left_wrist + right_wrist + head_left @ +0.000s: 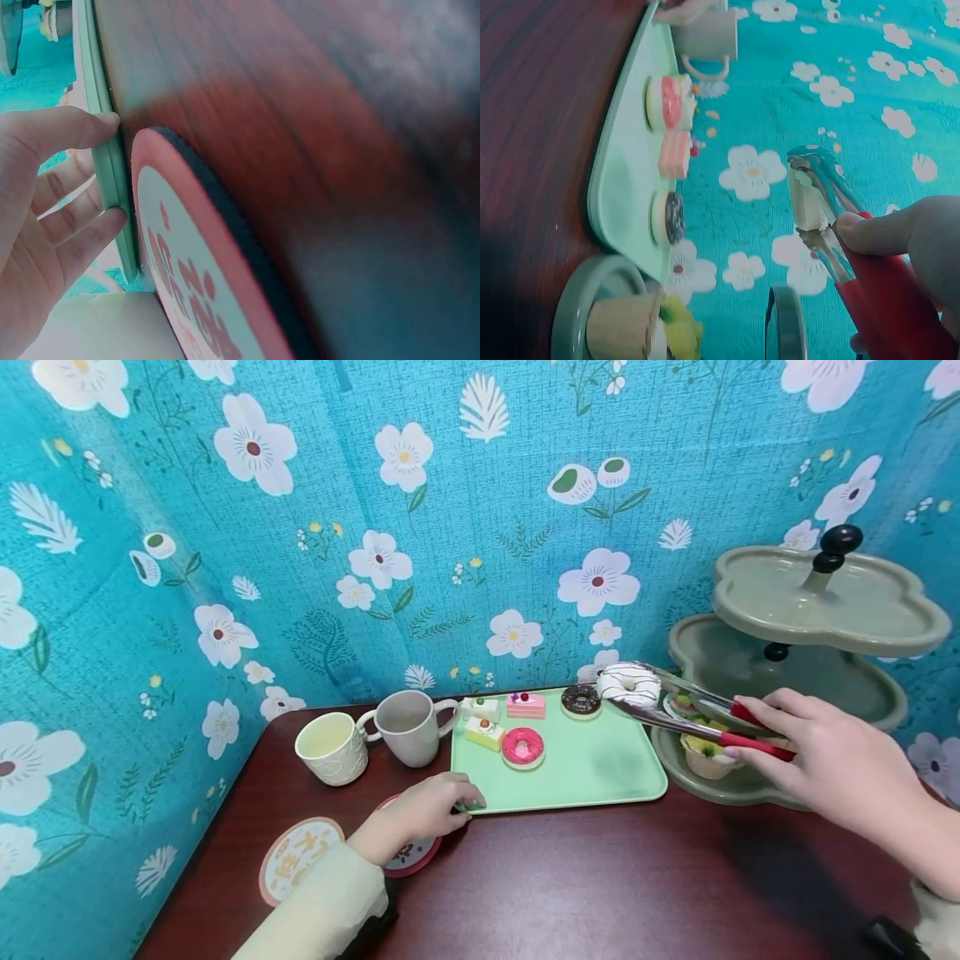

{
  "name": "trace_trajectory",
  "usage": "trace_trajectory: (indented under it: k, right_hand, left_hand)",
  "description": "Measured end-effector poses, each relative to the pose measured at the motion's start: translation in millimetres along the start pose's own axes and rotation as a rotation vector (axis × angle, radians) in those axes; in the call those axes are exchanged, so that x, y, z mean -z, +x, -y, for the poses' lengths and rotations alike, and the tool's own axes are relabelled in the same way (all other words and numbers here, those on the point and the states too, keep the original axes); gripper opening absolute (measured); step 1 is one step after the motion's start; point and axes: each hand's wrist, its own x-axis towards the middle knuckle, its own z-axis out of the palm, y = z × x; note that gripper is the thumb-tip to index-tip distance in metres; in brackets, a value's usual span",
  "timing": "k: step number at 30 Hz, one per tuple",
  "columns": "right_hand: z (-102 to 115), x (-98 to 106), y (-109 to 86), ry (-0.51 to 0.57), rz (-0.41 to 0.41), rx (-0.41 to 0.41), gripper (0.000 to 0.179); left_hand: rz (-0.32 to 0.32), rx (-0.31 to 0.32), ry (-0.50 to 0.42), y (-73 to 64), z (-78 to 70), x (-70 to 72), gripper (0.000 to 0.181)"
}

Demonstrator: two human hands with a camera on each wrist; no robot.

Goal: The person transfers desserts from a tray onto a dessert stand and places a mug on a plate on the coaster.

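Note:
My right hand (840, 760) grips red-handled tongs (757, 746), which hold a white iced donut (628, 685) above the back right of the green tray (600, 777). The right wrist view shows the donut edge-on between the metal tips. At the tray's front left corner, my left hand (431, 810) holds the rim with thumb and fingers. On the tray are a pink donut (522, 748), a chocolate donut (581, 701), a pink cake slice (526, 705), a yellow cake slice (484, 733) and a white cake slice (480, 707).
A tiered stand (825, 593) rises at the right, with a cupcake (705, 760) on its bottom tier. Left of the tray stand a grey mug (408, 731) and a cream cup (333, 752). Two round coasters lie in front, one (292, 856) farther left, one (416, 858) partly under my left arm.

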Motion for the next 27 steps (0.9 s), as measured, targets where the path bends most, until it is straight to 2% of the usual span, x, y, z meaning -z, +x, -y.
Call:
trace_trajectory:
  k: [4, 10, 17, 23, 27]
  right_hand:
    - [-9, 4, -1.0, -0.020, 0.028, -0.038, 0.073]
    - [-23, 9, -2.8, -0.035, 0.020, -0.085, 0.074]
    - [-40, 10, -5.1, -0.003, -0.067, -0.142, 0.067]
    - [-57, 5, -12.1, 0.021, -0.176, -0.119, 0.128]
    - [-69, 2, -16.1, 0.052, -0.201, -0.138, 0.126]
  left_hand:
    - [0.003, 0.003, 0.002, -0.7, -0.2, -0.2, 0.021]
    - [0.006, 0.000, -0.005, -1.2, -1.5, -0.1, 0.022]
    - [0.007, 0.005, -0.010, -1.6, -3.0, 0.5, 0.023]
    - [0.006, -0.004, -0.005, -0.4, -2.6, 0.2, 0.023]
    - [0.007, -0.009, -0.004, 0.4, -2.2, 0.7, 0.023]
